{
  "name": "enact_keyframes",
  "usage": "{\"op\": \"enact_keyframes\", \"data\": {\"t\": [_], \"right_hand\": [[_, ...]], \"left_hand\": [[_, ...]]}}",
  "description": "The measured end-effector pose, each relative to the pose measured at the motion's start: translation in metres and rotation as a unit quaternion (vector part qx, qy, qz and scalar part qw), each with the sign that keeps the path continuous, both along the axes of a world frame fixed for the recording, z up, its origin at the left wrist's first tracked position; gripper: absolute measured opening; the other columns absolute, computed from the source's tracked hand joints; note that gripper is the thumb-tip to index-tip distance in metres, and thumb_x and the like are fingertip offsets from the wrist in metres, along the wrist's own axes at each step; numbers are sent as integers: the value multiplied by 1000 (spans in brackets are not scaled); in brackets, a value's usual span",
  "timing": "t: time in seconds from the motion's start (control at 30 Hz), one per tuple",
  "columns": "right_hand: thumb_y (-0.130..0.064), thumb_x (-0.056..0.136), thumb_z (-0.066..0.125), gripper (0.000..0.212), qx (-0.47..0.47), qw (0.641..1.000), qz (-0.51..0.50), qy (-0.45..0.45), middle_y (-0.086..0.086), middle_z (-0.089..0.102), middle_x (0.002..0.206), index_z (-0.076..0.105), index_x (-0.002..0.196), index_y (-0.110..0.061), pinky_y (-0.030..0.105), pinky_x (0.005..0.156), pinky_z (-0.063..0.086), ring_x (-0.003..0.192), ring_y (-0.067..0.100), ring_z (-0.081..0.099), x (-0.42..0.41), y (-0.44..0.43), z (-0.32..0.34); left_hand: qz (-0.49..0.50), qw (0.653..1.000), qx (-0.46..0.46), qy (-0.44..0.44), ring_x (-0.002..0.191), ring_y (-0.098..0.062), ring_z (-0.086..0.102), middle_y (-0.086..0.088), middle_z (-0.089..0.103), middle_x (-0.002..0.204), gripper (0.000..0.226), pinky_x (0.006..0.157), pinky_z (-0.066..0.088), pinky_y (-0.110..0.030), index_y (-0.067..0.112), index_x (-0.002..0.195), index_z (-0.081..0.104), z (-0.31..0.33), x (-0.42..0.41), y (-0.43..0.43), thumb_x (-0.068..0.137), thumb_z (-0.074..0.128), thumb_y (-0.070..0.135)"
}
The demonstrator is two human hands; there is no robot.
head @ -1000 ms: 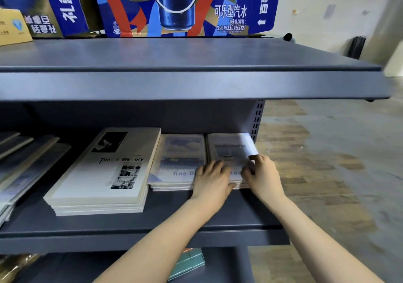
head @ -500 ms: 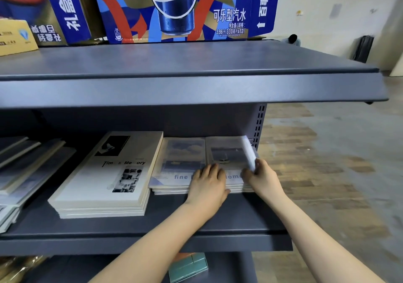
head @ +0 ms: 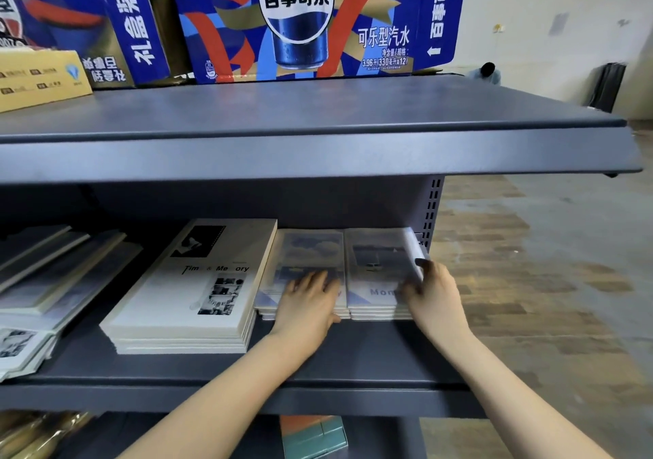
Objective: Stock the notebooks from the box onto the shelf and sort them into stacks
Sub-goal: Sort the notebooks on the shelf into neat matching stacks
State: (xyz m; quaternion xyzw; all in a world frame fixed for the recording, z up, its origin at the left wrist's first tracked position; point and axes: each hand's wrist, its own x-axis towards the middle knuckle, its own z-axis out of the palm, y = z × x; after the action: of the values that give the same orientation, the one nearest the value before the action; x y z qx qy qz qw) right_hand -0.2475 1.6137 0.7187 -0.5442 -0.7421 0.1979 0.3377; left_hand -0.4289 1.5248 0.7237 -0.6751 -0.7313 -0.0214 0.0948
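— Grey shelf (head: 353, 352), right end: which step?
— Squaring stacks. Right hand (head: 436, 292) pinches the right notebook stack (head: 380, 274) at its three o'clock edge; left hand (head: 311, 299) lies flat, holding nothing, on the neighbouring stack (head: 307, 260).
— Next?
— Probably nudge edges flush.

L hand (head: 311, 303) slid left, R stack (head: 380, 274) cover lifted higher

The blue carton (head: 304, 20) reads "百事可乐", "可乐型汽水" and "3.96升(330毫升x12)". The cream notebook (head: 190, 289) reads "Tim", "Me" and "ory" around a glare; the right-hand notebook (head: 380, 267) shows "Mon".
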Motion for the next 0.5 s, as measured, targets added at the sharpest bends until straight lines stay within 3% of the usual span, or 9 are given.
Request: {"op": "enact_keyframes", "data": {"t": [0.07, 0.27, 0.37, 0.5], "right_hand": [[-7, 81, 58, 30, 52, 998, 41, -20, 14, 63, 114, 62, 111, -4, 39, 85, 42, 102, 39, 55, -11, -11, 3], [-17, 84, 57, 31, 76, 971, 210, -84, 5, 58, 114, 60, 115, -17, 35, 91, 44, 108, 27, 53, -50, -34, -2], [-28, 80, 61, 47, 91, 957, 219, -165, 4, 56, 123, 52, 124, -16, 35, 102, 37, 117, 27, 50, -68, -38, -9], [-33, 81, 61, 55, 89, 953, 201, -208, 2, 54, 130, 45, 132, -18, 34, 107, 32, 123, 23, 46, -82, -41, -10]], "left_hand": [[28, 1000, 2, -5, 137, -23, 28, -3, 31, 148, 62, 104, 30, -37, 24, 142, 29, 0, -9, -4, 88, 56, 38], [43, 998, 12, -39, 133, -21, 35, -1, 39, 144, 60, 99, 36, -35, 28, 138, 38, 4, -11, -7, 84, 61, 36], [21, 998, 18, -50, 134, -21, 36, -3, 40, 145, 54, 100, 36, -34, 20, 135, 44, 3, -14, -6, 85, 61, 31], [-6, 995, -18, -101, 138, -21, 32, -5, 35, 149, 59, 108, 32, -33, 14, 138, 41, 7, -25, -5, 84, 62, 24]]}}
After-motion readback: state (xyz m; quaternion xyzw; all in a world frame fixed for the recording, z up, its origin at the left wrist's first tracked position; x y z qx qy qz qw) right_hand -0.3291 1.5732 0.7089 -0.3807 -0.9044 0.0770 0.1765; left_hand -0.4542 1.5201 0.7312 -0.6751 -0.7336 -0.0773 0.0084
